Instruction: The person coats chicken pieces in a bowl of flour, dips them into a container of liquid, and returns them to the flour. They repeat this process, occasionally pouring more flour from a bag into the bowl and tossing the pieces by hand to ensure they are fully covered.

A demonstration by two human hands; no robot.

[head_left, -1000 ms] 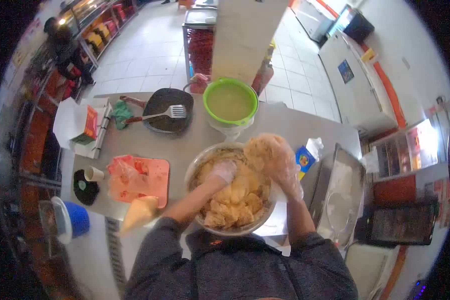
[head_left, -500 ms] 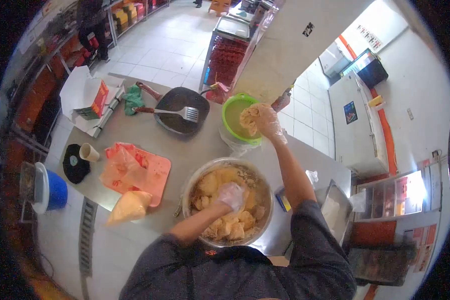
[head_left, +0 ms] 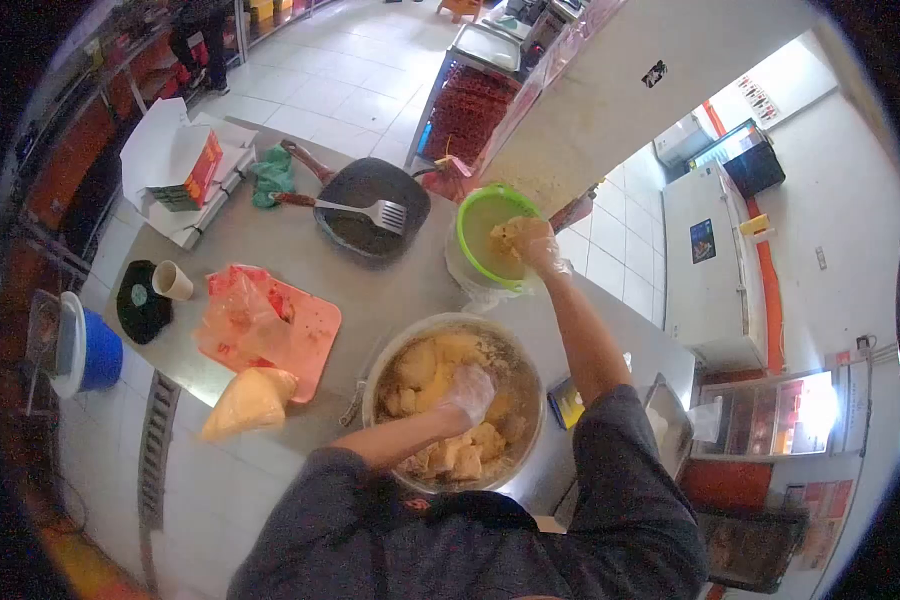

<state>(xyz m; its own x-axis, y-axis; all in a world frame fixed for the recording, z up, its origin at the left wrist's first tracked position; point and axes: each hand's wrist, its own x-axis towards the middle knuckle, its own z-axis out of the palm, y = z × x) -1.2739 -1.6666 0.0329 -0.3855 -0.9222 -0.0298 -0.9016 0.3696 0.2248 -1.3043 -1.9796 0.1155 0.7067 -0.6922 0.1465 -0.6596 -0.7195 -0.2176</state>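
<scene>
My right hand (head_left: 535, 246), in a clear plastic glove, is closed on a flour-coated piece of chicken (head_left: 507, 236). It holds the piece over the green basin (head_left: 464, 222), which contains cloudy liquid. My left hand (head_left: 470, 392), also gloved, reaches into a large round metal bowl (head_left: 369, 405) and rests among pale coated pieces (head_left: 462, 457) and loose flour. Its fingertips are partly lost against the pieces, so I cannot make out whether they grip one.
Left on the steel table are a pink cutting board (head_left: 317, 352) with a plastic bag, a bag of pale orange stuff (head_left: 250, 403), and a paper cup (head_left: 173, 281). Behind lie a dark pan (head_left: 370, 235), a spatula (head_left: 386, 216) and a white box (head_left: 160, 160). A metal tray (head_left: 669, 412) is right.
My right hand has lowered the coated piece a little into the green basin's opening. My left hand has shifted slightly within the bowl. The whole view has tilted a little.
</scene>
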